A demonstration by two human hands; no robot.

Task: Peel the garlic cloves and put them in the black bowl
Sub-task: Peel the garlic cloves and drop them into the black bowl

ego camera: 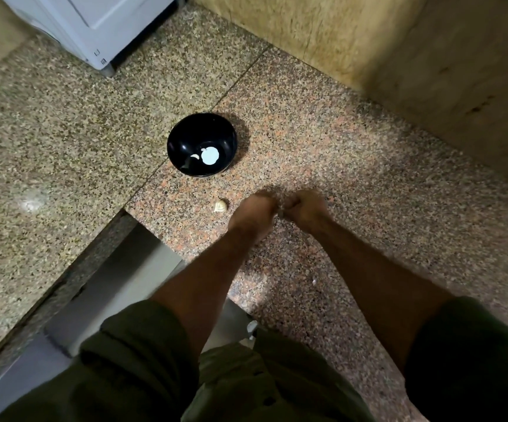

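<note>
Nearest the camera: rolled olive sleeves (143, 345), both forearms reaching forward over the speckled granite counter (353, 166). A small white fleck, likely a scrap of garlic skin (314, 282), lies on the stone between the forearms.

Left hand (254, 213) and right hand (306, 210) meet knuckle to knuckle, fingers of both curled inward around something small at the junction. Motion blur and the fingers themselves hide it; judged from the task it is a clove being peeled, but I cannot confirm this, nor say how much skin remains.

Just beside the left hand, on its outer side and not touching it, sits one loose garlic clove (221, 205). It is pale cream, plump, with a papery look, so probably unpeeled. Its long axis runs roughly across the line of the left forearm. The left hand is clearly the nearer one.

Further out, ahead and to the left of both hands, well apart, stands the black bowl (182, 141). It is glossy and upright, and a bright white piece and a thin curved sliver lie in its bottom; whether clove or reflection I cannot tell.

Beyond: white appliance corner (100, 28), yellowish wall (338, 35).
</note>
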